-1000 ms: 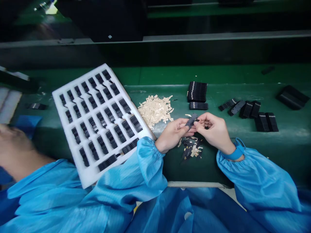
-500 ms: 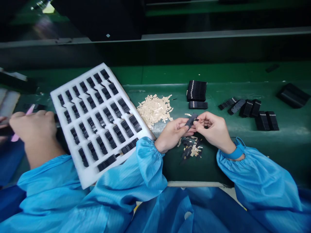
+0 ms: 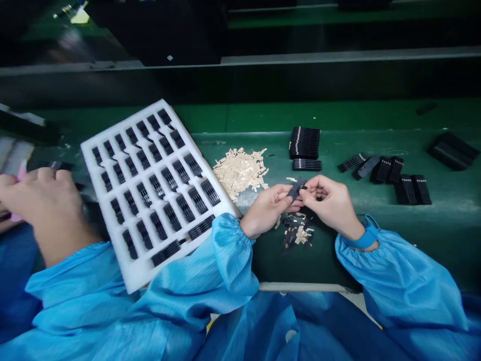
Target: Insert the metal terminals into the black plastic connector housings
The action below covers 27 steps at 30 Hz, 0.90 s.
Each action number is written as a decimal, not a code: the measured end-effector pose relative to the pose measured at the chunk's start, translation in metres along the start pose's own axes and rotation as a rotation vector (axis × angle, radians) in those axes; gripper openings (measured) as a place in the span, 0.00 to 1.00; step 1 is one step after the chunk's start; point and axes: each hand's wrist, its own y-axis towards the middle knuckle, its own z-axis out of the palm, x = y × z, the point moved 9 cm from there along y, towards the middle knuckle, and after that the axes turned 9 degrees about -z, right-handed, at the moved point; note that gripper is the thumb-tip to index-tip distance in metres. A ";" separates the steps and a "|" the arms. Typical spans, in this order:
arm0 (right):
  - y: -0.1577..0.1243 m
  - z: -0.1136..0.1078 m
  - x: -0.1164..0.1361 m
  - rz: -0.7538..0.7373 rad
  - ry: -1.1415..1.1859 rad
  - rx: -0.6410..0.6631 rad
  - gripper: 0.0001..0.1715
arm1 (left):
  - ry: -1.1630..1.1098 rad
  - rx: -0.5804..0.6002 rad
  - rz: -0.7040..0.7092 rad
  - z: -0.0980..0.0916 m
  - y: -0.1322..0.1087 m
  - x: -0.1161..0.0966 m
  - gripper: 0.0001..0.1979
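Observation:
My left hand (image 3: 267,209) and my right hand (image 3: 330,200) meet over the green bench, both pinching one small flat black part (image 3: 296,189) between their fingertips. Directly below the hands lies a little heap of black and beige scraps (image 3: 296,233). A pile of beige paper tabs (image 3: 240,170) sits just left of my left hand. Both my arms wear blue sleeves; a blue band circles my right wrist.
A white foam tray (image 3: 148,183) with rows of black parts lies tilted at the left. Stacks of black parts (image 3: 305,145) and more loose ones (image 3: 387,173) stand at the back and right. A co-worker's hand (image 3: 45,200) in a blue sleeve works at far left.
My hands stay together on the black part, hardly moving. The co-worker's hand at the left came into view beside the foam tray and has shifted slightly.

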 end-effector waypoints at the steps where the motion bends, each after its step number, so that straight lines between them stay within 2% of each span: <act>1: 0.000 0.000 0.000 -0.003 -0.001 -0.004 0.07 | -0.002 0.000 0.001 0.000 0.000 0.000 0.11; 17: 0.000 -0.004 0.006 -0.032 -0.106 -0.054 0.07 | 0.075 -0.010 0.091 0.001 0.002 -0.003 0.08; 21: 0.002 -0.007 0.021 -0.142 -0.299 -0.064 0.04 | 0.113 -0.020 0.140 -0.002 0.004 -0.004 0.09; 23: 0.001 -0.011 0.030 -0.207 -0.397 -0.099 0.09 | 0.110 -0.025 0.145 -0.004 0.004 -0.004 0.09; 25: 0.000 -0.016 0.035 -0.228 -0.397 -0.139 0.14 | 0.095 -0.024 0.148 -0.004 0.003 -0.006 0.12; 27: -0.002 -0.017 0.036 -0.227 -0.332 -0.153 0.12 | 0.078 -0.014 0.154 -0.003 0.002 -0.009 0.17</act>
